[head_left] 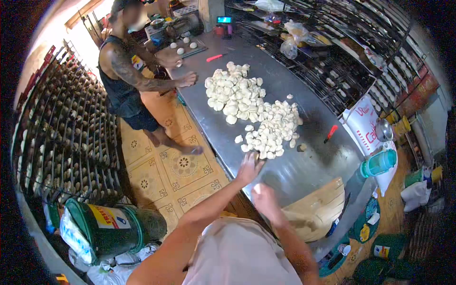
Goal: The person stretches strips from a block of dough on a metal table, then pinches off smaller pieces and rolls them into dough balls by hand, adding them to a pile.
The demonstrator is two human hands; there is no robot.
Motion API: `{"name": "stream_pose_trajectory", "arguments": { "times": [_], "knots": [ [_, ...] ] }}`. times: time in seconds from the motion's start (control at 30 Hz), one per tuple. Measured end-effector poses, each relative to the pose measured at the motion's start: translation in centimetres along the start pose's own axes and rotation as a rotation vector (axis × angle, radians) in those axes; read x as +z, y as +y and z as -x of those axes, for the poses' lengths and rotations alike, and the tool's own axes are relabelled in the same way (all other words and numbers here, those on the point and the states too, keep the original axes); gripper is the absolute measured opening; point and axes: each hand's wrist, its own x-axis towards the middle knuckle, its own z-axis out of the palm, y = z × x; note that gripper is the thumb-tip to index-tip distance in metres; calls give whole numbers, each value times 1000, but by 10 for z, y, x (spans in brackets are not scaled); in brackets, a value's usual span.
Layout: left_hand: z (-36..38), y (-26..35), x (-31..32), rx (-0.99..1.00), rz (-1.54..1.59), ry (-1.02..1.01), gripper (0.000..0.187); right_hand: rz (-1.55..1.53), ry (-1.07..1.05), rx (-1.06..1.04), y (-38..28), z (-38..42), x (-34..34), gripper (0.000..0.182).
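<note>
A big heap of pale dough pieces (237, 95) lies along the middle of the metal table (304, 175). My left hand (249, 170) reaches to the near edge of the heap, its fingers stretched toward the closest dough pieces. Whether it touches one of them is hard to see. Closer to my body, my right hand (267, 202) is closed low over the table edge. A white piece of dough (257, 188) shows between its thumb and fingers.
Beside my right arm is a wooden board (316, 206). Two red-handled knives (331, 133) lie on the table. Another person (128, 71) works at the far left side by a tray with dough balls (187, 47). Loaded racks (66, 128) and a green bucket (107, 228) stand left.
</note>
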Motion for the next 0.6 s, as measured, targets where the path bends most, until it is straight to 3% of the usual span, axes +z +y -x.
{"name": "stream_pose_trajectory", "arguments": {
  "times": [0.03, 0.1, 0.17, 0.2, 0.27, 0.33, 0.47, 0.53, 0.6],
  "knots": [
    [0, -9, 12, 63, -6, 165, 34, -1, 2, 6, 8, 1, 1, 36],
    [32, -22, 32, 100, 254, -163, 35, -218, 142, 60, 44, -6, 4, 33],
    [57, -19, 23, 101, 304, -708, 40, -334, 209, 94, 62, 2, 20, 31],
    [65, -7, 9, 82, 220, -1082, 44, -188, 172, 39, 70, 15, 27, 32],
    [78, 9, 2, 22, 217, -1006, 45, 106, 100, -74, 83, 32, 33, 33],
    [84, 19, -7, -99, 198, -847, 46, 76, 75, -5, 85, 34, 29, 31],
    [75, 47, -16, -80, 78, -631, 49, 30, -41, 191, 69, 28, 19, 27],
    [62, 47, -21, -79, 67, -637, 48, 49, -201, 283, 53, 13, 13, 26],
    [51, 42, -28, -93, 34, -657, 48, 48, -140, 226, 40, 12, 8, 24]
  ]
}}
